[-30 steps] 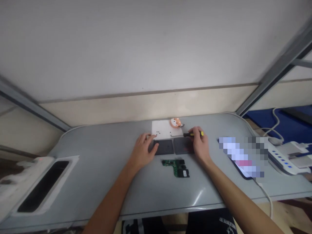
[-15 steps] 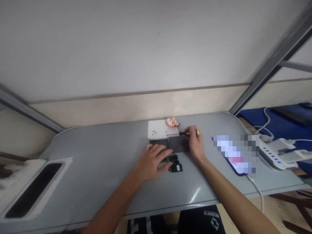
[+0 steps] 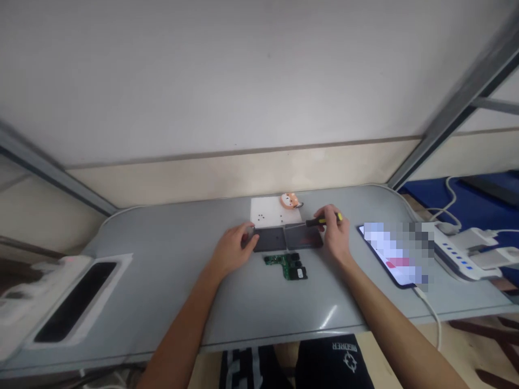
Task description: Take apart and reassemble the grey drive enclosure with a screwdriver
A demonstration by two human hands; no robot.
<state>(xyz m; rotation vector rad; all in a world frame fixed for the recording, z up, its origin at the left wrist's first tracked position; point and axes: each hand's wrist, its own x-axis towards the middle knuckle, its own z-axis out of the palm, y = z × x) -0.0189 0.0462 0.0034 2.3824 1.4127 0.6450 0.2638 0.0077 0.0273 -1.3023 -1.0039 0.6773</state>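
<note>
My left hand (image 3: 232,249) rests on the grey table (image 3: 170,281), its fingertips touching the left edge of a dark flat case half (image 3: 270,239). A second dark case half (image 3: 303,236) lies just to the right of it. My right hand (image 3: 335,233) is shut on a small screwdriver (image 3: 324,220) with a black and yellow handle, held over the right case half. A green circuit board (image 3: 286,265) lies on the table in front of both halves. Behind them lies a white sheet (image 3: 272,213) with several small dark screws on it.
A small orange animal-shaped charm (image 3: 289,200) sits on the white sheet's far edge. A phone (image 3: 395,254) with a cable lies to the right, a white power strip (image 3: 466,251) beyond it. A white device with a dark slot (image 3: 73,302) stands at the left.
My left hand moved from over the green circuit board back to the left edge of the left case half. My right hand kept hold of the screwdriver.
</note>
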